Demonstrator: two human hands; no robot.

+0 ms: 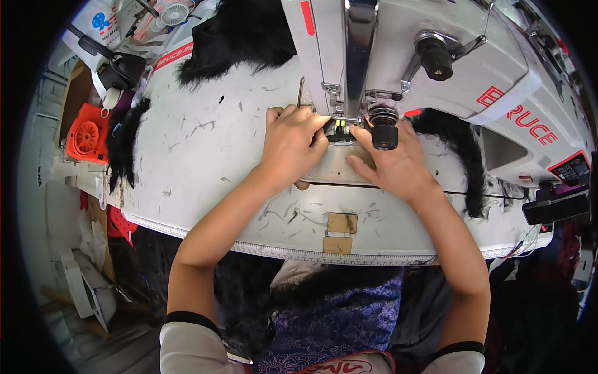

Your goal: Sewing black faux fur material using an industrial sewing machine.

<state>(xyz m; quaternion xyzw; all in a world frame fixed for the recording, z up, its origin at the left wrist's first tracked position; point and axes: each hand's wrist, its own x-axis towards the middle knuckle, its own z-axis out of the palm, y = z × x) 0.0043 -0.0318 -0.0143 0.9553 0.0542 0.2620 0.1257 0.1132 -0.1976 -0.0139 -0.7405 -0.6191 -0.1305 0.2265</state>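
Observation:
A white sewing machine [327,56] stands over its metal plate [336,168], with black material [339,137] under the presser foot. My left hand [293,143] is left of the foot, its fingers curled and pressed onto that material. My right hand [392,165] lies right of the foot, thumb stretched out and index finger at the material's edge; its other fingers are partly hidden by a black tension knob [385,136]. A long black furry strip [455,143] runs behind and right of that hand.
The white worktable [205,162] has scattered fibres and a ruler edge. A black fur pile [240,34] lies at the back, another fur piece [124,143] at the left beside an orange device [87,134]. Dark and blue patterned cloth [336,318] is below the table.

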